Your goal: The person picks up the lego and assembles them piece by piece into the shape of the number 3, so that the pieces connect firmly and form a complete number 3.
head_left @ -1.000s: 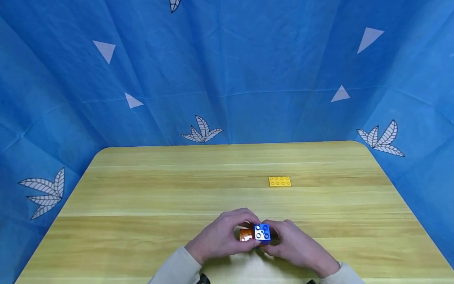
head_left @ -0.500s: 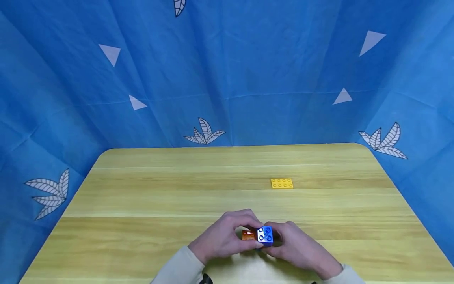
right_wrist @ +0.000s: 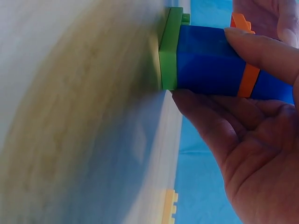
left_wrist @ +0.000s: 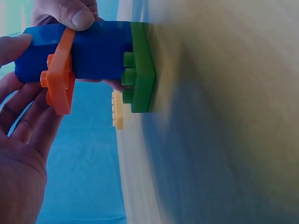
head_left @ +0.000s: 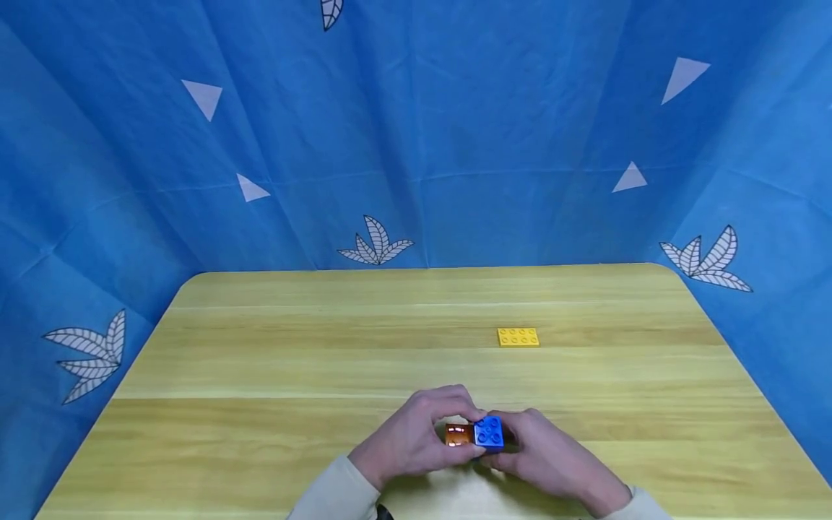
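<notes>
Everything I handle is ordered around the orange plate (head_left: 458,438). The upper blue block (head_left: 489,433) sits directly on it, toward its right end, with no gap that I can make out. The plate's long axis runs left to right, its studded overhang reaching into the hollow of my left grip (head_left: 408,438); that one is nearer the overhang, so I judge the fit of block on plate to be what matters here. Beneath the orange plate stands the lower blue block (left_wrist: 100,53), and under that the green plate (left_wrist: 144,72), close to the tabletop (head_left: 292,347); whether it touches, I can't tell.

My left grip is narrow, pinching the upper blue block just above the orange plate, thumb on the near side, index finger arched over to the far side. My right grip (head_left: 544,456) holds the lower blue block from the right, just below the orange plate, thumb near, fingers far. My forearms slant in from either side of the orange plate. Well beyond it lies the yellow plate (head_left: 518,337).
</notes>
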